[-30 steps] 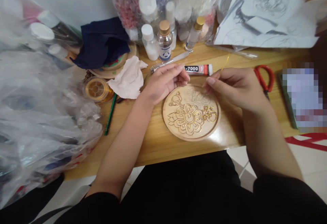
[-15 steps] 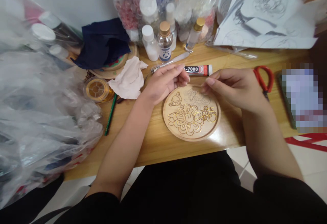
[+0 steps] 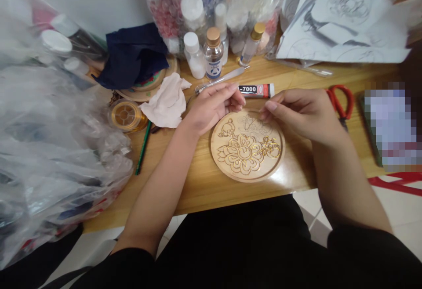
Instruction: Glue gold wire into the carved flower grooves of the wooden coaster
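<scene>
Disc [image 3: 246,150], quantity one, clears the near edge of table [image 3: 198,188]. Left hand [image 3: 214,108]: loosely curled, grip unclear. Right hand [image 3: 302,112]: pinched closed.

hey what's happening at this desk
A person has both bare hands at a round wooden plaque with a flower design partly outlined in gold. The left hand is curled at its far left edge; the right hand has thumb and fingers pinched near the far right edge, any thread between them too fine to tell. A glue tube lies just beyond.
</scene>
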{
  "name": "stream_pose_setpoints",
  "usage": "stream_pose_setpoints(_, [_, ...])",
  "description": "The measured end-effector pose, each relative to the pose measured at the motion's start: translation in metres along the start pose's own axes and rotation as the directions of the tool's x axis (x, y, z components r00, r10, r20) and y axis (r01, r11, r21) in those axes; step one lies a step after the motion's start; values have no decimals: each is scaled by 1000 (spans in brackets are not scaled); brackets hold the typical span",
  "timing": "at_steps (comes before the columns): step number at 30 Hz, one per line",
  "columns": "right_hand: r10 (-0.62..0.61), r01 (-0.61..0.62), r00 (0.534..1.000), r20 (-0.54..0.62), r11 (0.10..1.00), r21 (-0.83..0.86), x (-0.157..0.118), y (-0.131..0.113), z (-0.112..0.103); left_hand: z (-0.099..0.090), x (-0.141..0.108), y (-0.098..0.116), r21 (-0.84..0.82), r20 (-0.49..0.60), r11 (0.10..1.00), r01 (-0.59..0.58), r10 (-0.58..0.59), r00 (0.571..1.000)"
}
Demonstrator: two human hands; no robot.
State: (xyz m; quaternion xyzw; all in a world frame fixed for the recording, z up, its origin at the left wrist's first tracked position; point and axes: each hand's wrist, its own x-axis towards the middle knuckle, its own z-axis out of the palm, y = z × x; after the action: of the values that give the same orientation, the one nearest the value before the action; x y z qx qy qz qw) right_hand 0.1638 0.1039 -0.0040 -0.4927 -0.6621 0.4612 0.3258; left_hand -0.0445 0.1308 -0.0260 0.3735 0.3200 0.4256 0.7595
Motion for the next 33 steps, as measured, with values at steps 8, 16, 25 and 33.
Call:
stream_pose_setpoints(8, [-23,23,1000,-4,999,-30,1,-2,0,1,0,0,-1,-2,1000,14,-14,1000])
stream_pose_setpoints(16, [-29,28,1000,-9,999,-38,1,-2,0,1,-1,1,16,-19,1000,15,-14,1000])
stream_pose_setpoints(25, [-19,16,1000,-25,995,-98,1,-2,-1,2,0,1,-6,-39,1000,25,-25,999])
stream_pose_setpoints(33, [-13,12,1000,-5,998,-59,0,-1,-1,1,0,1,-2,-32,1000,23,-23,999])
